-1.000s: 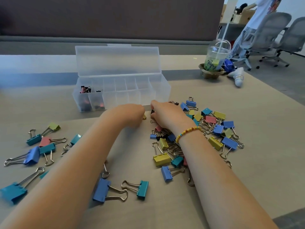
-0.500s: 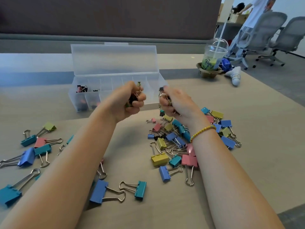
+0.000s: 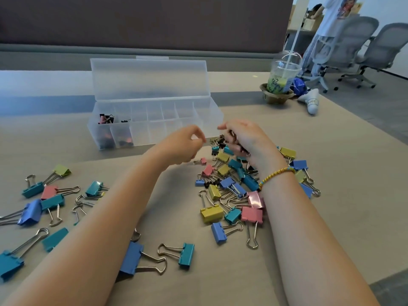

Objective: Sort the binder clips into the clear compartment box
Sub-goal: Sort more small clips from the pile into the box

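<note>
The clear compartment box (image 3: 207, 120) stands open at the table's middle, lid upright. Its two left compartments hold small black and pink clips (image 3: 106, 119). My left hand (image 3: 181, 146) hovers just before the box's front right corner, fingers curled and tips pinched; what is in it is hidden. My right hand (image 3: 245, 138), with a bead bracelet at the wrist, is beside it, shut on small dark binder clips (image 3: 231, 135). Under it lies a pile of mixed coloured clips (image 3: 229, 191). Larger clips (image 3: 48, 195) are scattered at the left, and two more (image 3: 136, 257) near the front.
A plastic drink cup with a straw (image 3: 283, 74) sits in a holder at the back right, next to a blue wrapper (image 3: 299, 86) and a white object (image 3: 312, 102). Office chairs (image 3: 344, 40) and a standing person (image 3: 331, 18) are beyond the table's right edge.
Both hands rose from the pile with small clips, then came down and forward. They now sit by the box's front right corner.
</note>
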{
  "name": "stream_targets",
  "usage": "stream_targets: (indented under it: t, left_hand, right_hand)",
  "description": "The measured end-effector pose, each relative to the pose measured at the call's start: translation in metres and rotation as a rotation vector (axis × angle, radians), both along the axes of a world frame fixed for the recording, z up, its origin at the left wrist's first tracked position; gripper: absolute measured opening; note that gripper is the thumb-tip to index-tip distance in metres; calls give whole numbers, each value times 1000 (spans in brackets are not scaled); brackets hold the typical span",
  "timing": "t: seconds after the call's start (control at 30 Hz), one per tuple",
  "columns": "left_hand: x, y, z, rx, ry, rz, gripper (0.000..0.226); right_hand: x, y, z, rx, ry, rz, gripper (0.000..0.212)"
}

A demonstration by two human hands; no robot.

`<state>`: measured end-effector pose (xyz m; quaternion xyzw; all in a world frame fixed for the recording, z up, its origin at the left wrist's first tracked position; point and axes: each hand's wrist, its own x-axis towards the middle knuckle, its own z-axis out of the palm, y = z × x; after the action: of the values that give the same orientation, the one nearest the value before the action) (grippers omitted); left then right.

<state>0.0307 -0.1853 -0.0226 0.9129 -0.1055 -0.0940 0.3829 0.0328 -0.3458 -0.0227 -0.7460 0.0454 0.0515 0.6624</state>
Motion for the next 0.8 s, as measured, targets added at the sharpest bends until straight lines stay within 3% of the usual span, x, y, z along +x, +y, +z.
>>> stream_targets:
  t: [0.1,0.17,0.23,0.33,0.47,0.67,0.73,0.8]
  left_hand:
    - [0,1,-10,333,-151,-105,26]
    - [1,2,-14,401,-142,-129,33]
    - [1,2,-15,439,-126,-147,34]
    - [0,2,-14,461,-122,-184,34]
    - [-2,0,-13,513,-162,-221,32]
    - [-2,-2,-15,665,-258,-249,30]
    - [-1,-2,-17,610,-215,-213,30]
    - [0,-2,-13,433,-99,-148,27]
  right_hand:
    - [-6,6,4,-539,17,97,21]
    - [-7,10,4,-825,31,144,25]
    - [-6,9,2,-986,45,140,25]
    - [-5,2,3,-1112,43,90,32]
    - [-8,1,5,-1097,-60,37,29]
    - [-11,11,1,-1213,-116,174,21]
    - [-12,13,1,-1310,-102,241,24]
    - [-12,16,0,-1404,-117,285,28]
